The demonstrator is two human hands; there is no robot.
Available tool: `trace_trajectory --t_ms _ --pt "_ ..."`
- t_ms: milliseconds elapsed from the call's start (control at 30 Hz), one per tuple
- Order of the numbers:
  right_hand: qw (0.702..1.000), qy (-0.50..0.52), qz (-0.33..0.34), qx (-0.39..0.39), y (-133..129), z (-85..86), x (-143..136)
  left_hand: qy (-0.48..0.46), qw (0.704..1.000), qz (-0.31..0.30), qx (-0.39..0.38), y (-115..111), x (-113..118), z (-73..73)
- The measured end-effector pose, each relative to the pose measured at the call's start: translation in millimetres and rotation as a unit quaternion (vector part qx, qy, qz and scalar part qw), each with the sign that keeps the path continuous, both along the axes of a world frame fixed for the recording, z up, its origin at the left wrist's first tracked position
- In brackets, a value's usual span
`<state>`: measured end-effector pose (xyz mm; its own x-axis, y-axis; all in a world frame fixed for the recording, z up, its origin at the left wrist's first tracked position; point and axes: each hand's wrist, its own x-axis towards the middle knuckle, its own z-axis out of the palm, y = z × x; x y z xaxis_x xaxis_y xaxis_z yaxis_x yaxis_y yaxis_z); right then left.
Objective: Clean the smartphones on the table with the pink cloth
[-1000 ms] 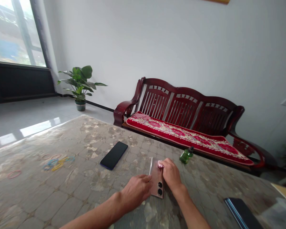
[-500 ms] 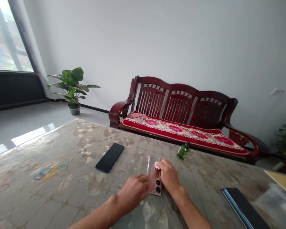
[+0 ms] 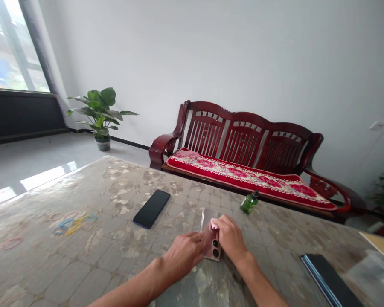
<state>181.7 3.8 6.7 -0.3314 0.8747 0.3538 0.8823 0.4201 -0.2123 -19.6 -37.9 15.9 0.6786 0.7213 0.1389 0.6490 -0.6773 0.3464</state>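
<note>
A rose-coloured smartphone lies back side up on the table, its two large round camera lenses at the near end. My left hand grips its left edge, fingers close together and the thumb mostly hidden. Pinched in the closed fingers of my right hand is a small pink cloth, which touches the upper part of the phone's back. A clear rim, perhaps a case, shows along the phone's far left edge. Beyond my right hand stands a small green bottle with a black top.
Left of my hands lies a black smartphone, screen up. Coloured rubber bands are scattered at the left of the patterned table. A dark flat item with striped edges sits at right. Behind are a wooden bench and a potted plant.
The whole view has shifted slightly to the left. The pink cloth in my right hand has moved a little toward the camera lenses; my left hand stays at the phone's edge.
</note>
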Motion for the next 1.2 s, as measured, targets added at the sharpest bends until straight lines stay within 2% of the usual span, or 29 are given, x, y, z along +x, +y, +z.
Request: trace_trajectory --t_ms 133,267,433,733,1000,1200 --pt "1.000 -0.014 -0.028 0.003 17.5 5.1 -6.9 0.012 1.000 0.003 0.006 0.1 0.4 0.1" --pt "1.000 -0.019 -0.009 -0.007 4.3 8.1 -5.2 0.005 1.000 0.007 0.009 0.0 0.5 -1.1" --pt "0.999 0.012 0.038 -0.026 -16.5 4.0 5.9 0.002 1.000 0.007 0.009 0.3 1.7 -4.0" --pt "1.000 -0.008 -0.022 -0.019 5.6 11.0 -5.9 0.008 1.000 0.013 -0.004 1.6 2.9 -5.3" --pt "0.998 -0.003 0.013 -0.057 -15.8 9.1 -0.9 0.005 1.000 0.011 -0.005 1.5 3.3 -5.7" --pt "0.999 0.000 -0.029 -0.035 10.1 14.0 -14.3 0.010 1.000 0.016 -0.009 1.5 3.9 -4.4"
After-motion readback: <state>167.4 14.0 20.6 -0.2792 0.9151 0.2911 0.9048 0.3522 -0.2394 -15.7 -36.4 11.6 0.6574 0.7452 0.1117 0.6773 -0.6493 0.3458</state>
